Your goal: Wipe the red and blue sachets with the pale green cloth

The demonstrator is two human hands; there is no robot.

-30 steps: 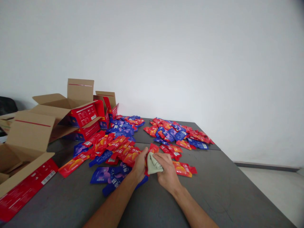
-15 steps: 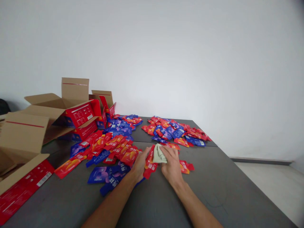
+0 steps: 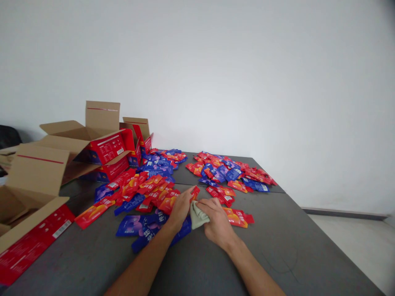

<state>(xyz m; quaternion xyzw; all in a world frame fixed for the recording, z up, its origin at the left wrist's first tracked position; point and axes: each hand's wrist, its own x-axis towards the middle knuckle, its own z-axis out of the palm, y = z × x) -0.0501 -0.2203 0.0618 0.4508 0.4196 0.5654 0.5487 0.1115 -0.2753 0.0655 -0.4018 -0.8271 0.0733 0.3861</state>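
Over the middle of the table, my left hand (image 3: 180, 211) is closed around a red pouch (image 3: 194, 193), whose upper end shows past the fingers. My right hand (image 3: 217, 224) grips a folded pale green cloth (image 3: 198, 216) between thumb and fingers and presses it against the pouch. The cloth and both hands cover most of that pouch. Just beyond the right hand lies a flat red-orange pouch (image 3: 237, 217). Beside my left forearm are blue pouches (image 3: 131, 225), next to a heap of red pouches (image 3: 154, 187).
Open cardboard cartons (image 3: 105, 150) stand along the left side, with another open carton (image 3: 37, 242) at the near left. Farther back is a mixed heap of red and blue pouches (image 3: 224, 170). A white wall (image 3: 216, 82) rises behind the grey table (image 3: 277, 246).
Both hands have shifted slightly left. The pouch in my left hand has turned, its upper end now uppermost, and the cloth has moved lower along it. The view has shifted slightly.
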